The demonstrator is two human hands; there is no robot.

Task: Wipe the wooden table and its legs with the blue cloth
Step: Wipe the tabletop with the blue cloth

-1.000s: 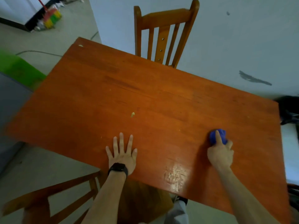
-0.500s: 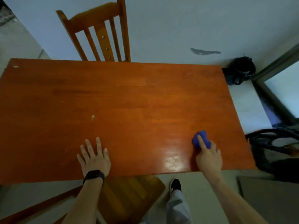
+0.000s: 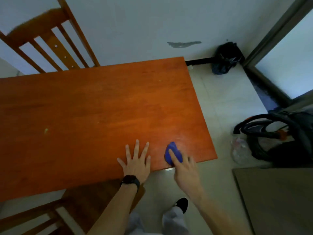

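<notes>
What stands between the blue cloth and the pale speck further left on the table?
Only the left hand, flat on the wooden table just left of the blue cloth that the right hand holds. The pale speck lies beyond it.

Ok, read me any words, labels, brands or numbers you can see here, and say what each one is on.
No text can be read anywhere in this view.
Black wristband: dark face, no digits showing.
Backpack on the floor: any logo is too blurred to read.
Black bag in the corner: no print visible.
Wooden table and blue cloth: plain, no lettering.
</notes>
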